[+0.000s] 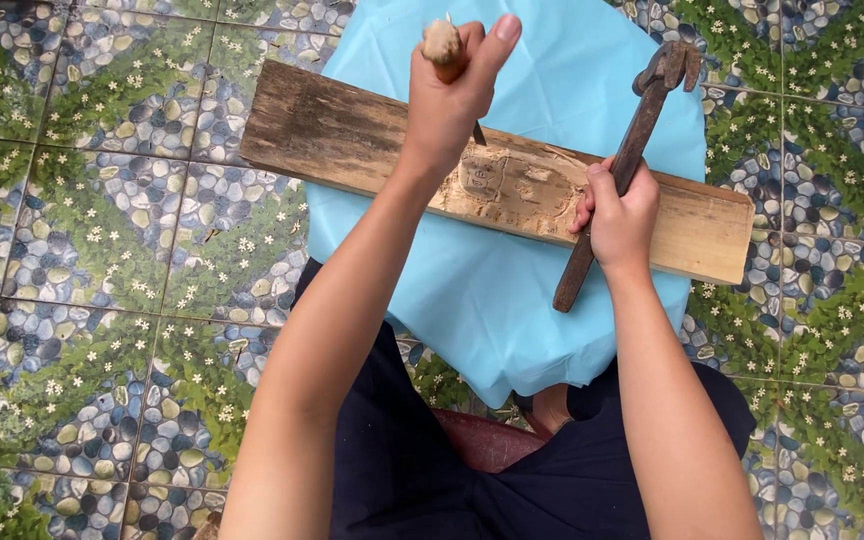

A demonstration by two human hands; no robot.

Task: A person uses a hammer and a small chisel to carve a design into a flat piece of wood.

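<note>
Sitting low over a patterned tile floor (102, 250), the person works a long wooden plank (352, 135) that lies slantwise on a pale blue sheet (492, 290), its dark, weathered end at ten o'clock and its paler end at four o'clock. Near the plank's middle the surface is gouged into a shallow, rough hollow of fresh light wood (512, 185), with faint outlines drawn in it.

Up at twelve o'clock, the left hand (447, 100) has its grip wrapped tight around a chisel (444, 45) with a worn, rounded wooden butt; a thin dark blade shows below the fist, its tip meeting the plank at the hollow's upper edge.

Toward two o'clock, the right hand (617, 215) has its grip clamped on the dark handle of a hammer (642, 120), whose rusty claw head is raised over the sheet beyond the plank. Dark trousers fill the six o'clock side.
</note>
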